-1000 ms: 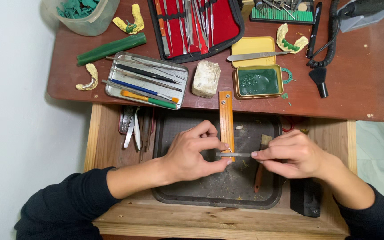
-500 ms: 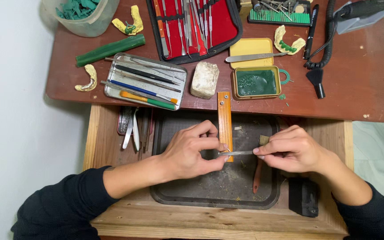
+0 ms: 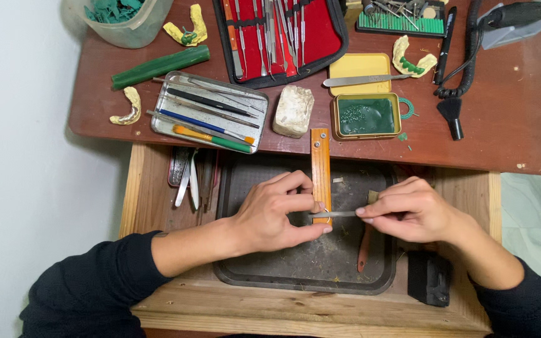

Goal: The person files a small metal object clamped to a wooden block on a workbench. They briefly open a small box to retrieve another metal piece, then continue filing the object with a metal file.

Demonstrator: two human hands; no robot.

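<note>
I see my left hand (image 3: 277, 213) pinching something tiny against the wooden peg (image 3: 320, 172); my right hand (image 3: 408, 209) grasps a thin metal file (image 3: 334, 214), its tip just beside that pinch.

The person wears a dark, near-black long-sleeved top, both sleeves pushed up the forearms, leaving the left hand (image 3: 277, 213) and right hand (image 3: 411, 209) bare, without gloves.

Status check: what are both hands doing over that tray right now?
Left hand pinches small piece against wooden peg. Right hand holds thin metal file. Nothing blocking.
</note>
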